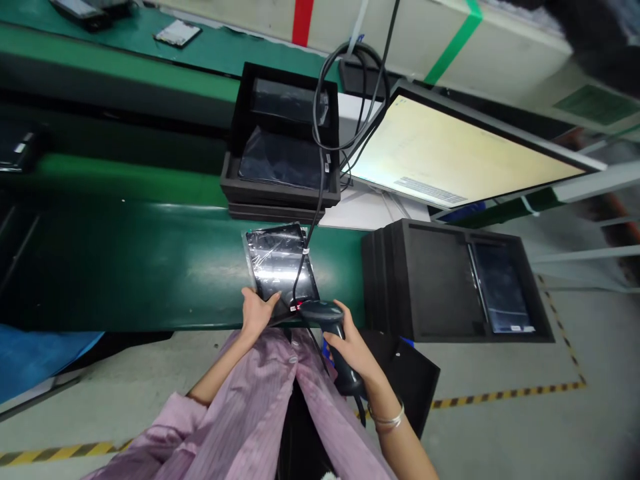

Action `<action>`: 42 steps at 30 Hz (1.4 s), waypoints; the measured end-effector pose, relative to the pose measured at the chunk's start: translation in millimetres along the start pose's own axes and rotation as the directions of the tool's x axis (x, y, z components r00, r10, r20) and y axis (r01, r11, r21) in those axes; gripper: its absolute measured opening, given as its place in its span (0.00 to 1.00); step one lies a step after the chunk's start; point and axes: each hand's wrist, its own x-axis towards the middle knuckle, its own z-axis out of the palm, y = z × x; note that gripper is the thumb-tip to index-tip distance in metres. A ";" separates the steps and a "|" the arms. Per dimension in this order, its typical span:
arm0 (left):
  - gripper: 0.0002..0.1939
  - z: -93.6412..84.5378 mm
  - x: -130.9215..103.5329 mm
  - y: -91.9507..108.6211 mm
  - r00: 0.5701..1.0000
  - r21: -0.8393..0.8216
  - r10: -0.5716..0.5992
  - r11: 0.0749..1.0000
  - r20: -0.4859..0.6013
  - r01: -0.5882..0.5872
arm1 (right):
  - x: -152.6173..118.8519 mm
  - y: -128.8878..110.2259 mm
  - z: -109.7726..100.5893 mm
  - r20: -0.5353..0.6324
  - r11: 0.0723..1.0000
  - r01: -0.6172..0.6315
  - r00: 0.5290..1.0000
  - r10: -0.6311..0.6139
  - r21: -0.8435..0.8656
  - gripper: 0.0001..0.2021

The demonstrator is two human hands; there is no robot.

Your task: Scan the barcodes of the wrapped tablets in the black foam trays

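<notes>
My left hand (256, 313) holds the panel (275, 257) near-left; likely stiff, slick, fragile, I'd take its edges. Right hand (356, 345) grips the scanner (321, 311).

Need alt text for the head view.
The right hand points a handheld scanner at a plastic-wrapped dark panel, the left hand on its near end, at a green worktop's edge. A lit monitor and black trays stand beyond and right.

Grey floor (490, 443), yellow-black tape (510, 395); green bench (140, 267); 1 red stripe (303, 21) behind.
</notes>
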 end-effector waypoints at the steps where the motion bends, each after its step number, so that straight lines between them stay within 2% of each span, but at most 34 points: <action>1: 0.28 -0.2 0.3 -0.3 1.000 -0.003 0.006 1.000 0.005 -0.006 | 0.1 0.2 1.6 -0.010 1.000 0.012 1.000 -0.012 -0.017 0.37; 7: 0.26 1.1 2.3 -5.3 0.998 -0.041 0.061 0.997 -0.003 -0.061 | 0.7 3.3 5.4 -0.080 0.986 0.086 0.992 -0.098 -0.141 0.36; 12: 0.30 2.4 3.4 -11.8 0.999 -0.101 0.020 0.995 0.038 -0.016 | 0.4 8.8 4.1 -0.123 0.963 0.159 0.974 -0.189 -0.218 0.36; 14: 0.33 2.5 6.7 -14.1 0.999 -0.171 0.030 0.985 0.031 -0.024 | 0.3 10.3 3.4 -0.137 0.960 0.161 0.971 -0.195 -0.227 0.36; 16: 0.39 -0.8 12.6 -13.9 0.999 -0.315 0.046 0.948 0.005 -0.042 | -0.6 11.0 2.2 -0.157 0.964 0.159 0.968 -0.195 -0.214 0.36; 17: 0.41 -4.8 16.4 -12.6 0.998 -0.408 0.052 0.912 0.020 -0.040 | -1.5 11.2 1.3 -0.169 0.967 0.158 0.966 -0.194 -0.201 0.36; 19: 0.40 -18.6 24.7 -7.7 0.991 -0.554 0.065 0.833 0.118 0.012 | -3.7 11.6 -0.8 -0.203 0.974 0.150 0.962 -0.184 -0.170 0.36; 21: 0.34 -39.0 32.6 -1.6 0.973 -0.602 0.077 0.795 0.219 0.072 | -5.6 12.4 -2.8 -0.233 0.981 0.127 0.960 -0.158 -0.144 0.35; 22: 0.32 -50.3 35.9 1.2 0.970 -0.606 0.079 0.791 0.229 0.079 | -6.1 13.0 -3.4 -0.242 0.985 0.113 0.960 -0.143 -0.133 0.35; 25: 0.33 -81.8 42.8 5.5 0.990 -0.645 0.052 0.763 0.133 0.046 | -5.0 16.0 -1.8 -0.229 0.990 0.085 0.967 -0.109 -0.112 0.36; 28: 0.35 -101.9 45.2 2.9 0.997 -0.690 0.014 0.723 0.069 0.038 | -0.7 18.4 3.9 -0.192 0.991 0.073 0.977 -0.094 -0.112 0.35; 31: 0.35 -109.7 43.8 -1.8 0.998 -0.715 -0.015 0.698 0.057 0.051 | 4.7 18.6 9.6 -0.164 0.990 0.073 0.982 -0.092 -0.119 0.35; 36: 0.33 -110.7 38.6 -8.6 0.994 -0.763 -0.085 0.637 0.073 0.110 | 9.5 21.0 13.0 -0.133 0.984 0.102 0.984 -0.121 -0.144 0.35; 39: 0.31 -114.1 38.2 -16.4 0.987 -0.788 -0.131 0.596 0.097 0.157 | 11.8 22.8 12.5 -0.149 0.980 0.108 0.980 -0.133 -0.167 0.35; 42: 0.31 -122.1 35.8 -27.2 0.984 -0.776 -0.149 0.608 0.095 0.167 | 24.3 14.9 9.9 -0.193 0.973 0.152 0.964 -0.185 -0.171 0.35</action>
